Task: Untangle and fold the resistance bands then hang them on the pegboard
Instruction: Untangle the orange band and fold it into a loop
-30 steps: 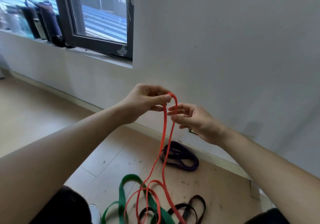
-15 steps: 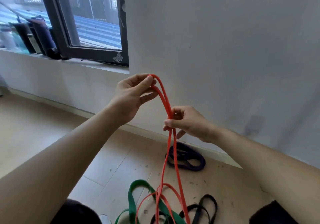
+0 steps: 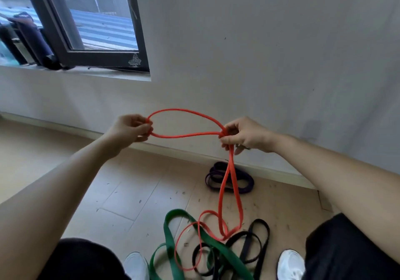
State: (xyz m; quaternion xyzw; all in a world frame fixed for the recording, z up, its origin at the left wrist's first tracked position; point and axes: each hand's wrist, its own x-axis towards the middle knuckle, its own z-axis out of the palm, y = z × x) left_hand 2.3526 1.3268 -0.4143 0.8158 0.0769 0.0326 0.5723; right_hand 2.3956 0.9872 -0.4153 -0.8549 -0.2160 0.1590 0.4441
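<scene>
A long red resistance band [image 3: 186,136] stretches as a flat loop between my two hands in front of the wall. My left hand [image 3: 129,131] pinches its left end. My right hand [image 3: 242,136] grips both strands where they cross; below it the rest of the band hangs to the floor. There it lies tangled with a wide green band [image 3: 173,236] and a black band [image 3: 251,247]. A purple band [image 3: 244,182] lies coiled by the skirting board. No pegboard is in view.
A grey wall fills the view ahead, with a dark-framed window [image 3: 71,48] at the upper left. The floor is pale wood with small debris. My white shoes [image 3: 290,264] and dark trousers stand at the bottom edge, close to the tangle.
My hands have moved apart sideways. The left hand went from above the right hand out to the left, pulling the upper part of the red band into a horizontal loop.
</scene>
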